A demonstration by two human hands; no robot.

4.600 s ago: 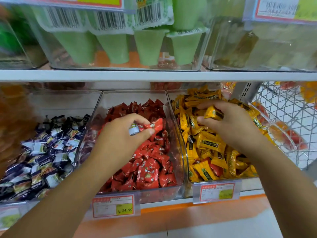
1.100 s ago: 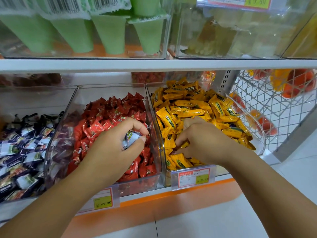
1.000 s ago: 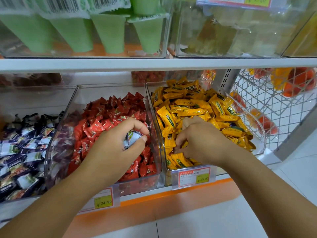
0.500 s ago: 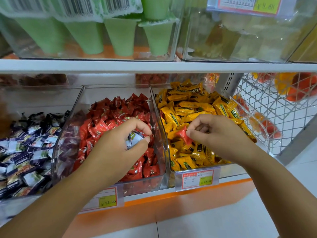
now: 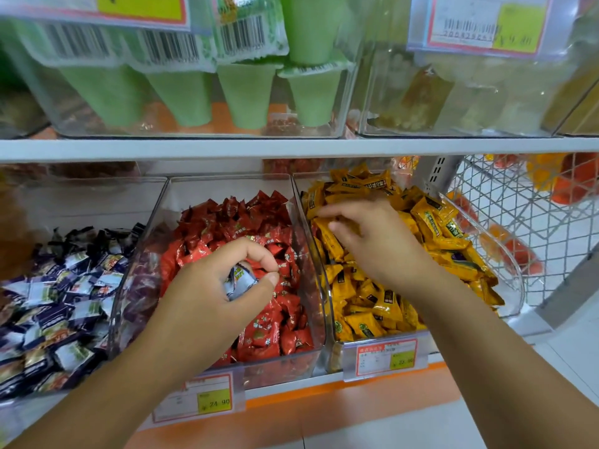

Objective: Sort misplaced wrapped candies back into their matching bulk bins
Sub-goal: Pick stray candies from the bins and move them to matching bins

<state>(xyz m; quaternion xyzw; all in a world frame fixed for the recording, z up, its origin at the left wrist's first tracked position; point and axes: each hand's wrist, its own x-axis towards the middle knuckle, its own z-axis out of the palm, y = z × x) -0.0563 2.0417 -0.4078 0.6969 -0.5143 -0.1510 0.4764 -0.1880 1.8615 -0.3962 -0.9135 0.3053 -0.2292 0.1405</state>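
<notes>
Left hand (image 5: 223, 286) grip clamped on blue-white candy (image 5: 240, 280), over middle bin (image 5: 227, 184) of red candies (image 5: 262, 332). Right hand (image 5: 372, 244) grip apart, empty, over right bin (image 5: 515, 286) of yellow candies (image 5: 366, 319). Left bin (image 5: 81, 196): dark-blue candies (image 5: 58, 303).

Left bin (image 5: 84, 202), middle bin (image 5: 227, 189) and right bin (image 5: 512, 277) were ranged across mid-frame; a basket (image 5: 534, 222) was set at right, cups (image 5: 246, 95) shelved above.

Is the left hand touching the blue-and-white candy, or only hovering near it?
Touching. The head view shows the left hand pinching the blue-and-white candy between thumb and forefinger, over the red candies.
</notes>
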